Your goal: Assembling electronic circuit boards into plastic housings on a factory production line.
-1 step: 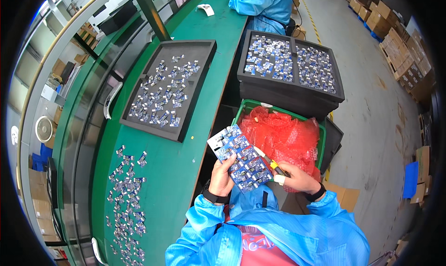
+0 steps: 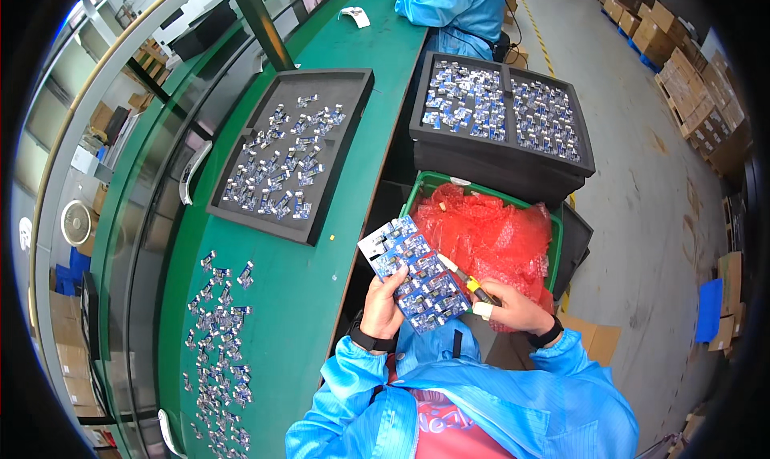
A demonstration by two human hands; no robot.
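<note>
My left hand (image 2: 383, 305) is closed on the lower left edge of a panel of blue circuit boards (image 2: 417, 278), its thumb on the upper face. The panel is tilted and has a pale strip along its left edge. My right hand (image 2: 517, 306) grips a slim tool (image 2: 475, 289) with a yellow and black handle. The tool's pale narrow end lies against or just over the panel's right edge; whether it touches, I cannot tell. Below the panel's far side, red bubble wrap (image 2: 489, 234) fills a green crate (image 2: 556, 254).
On the green bench (image 2: 289, 322), a black tray (image 2: 341, 150) holds loose small boards, and more small boards (image 2: 216, 355) lie scattered nearer. Stacked black trays (image 2: 497, 154) with small boards stand beyond the crate. A co-worker in blue (image 2: 457, 14) is at the far end.
</note>
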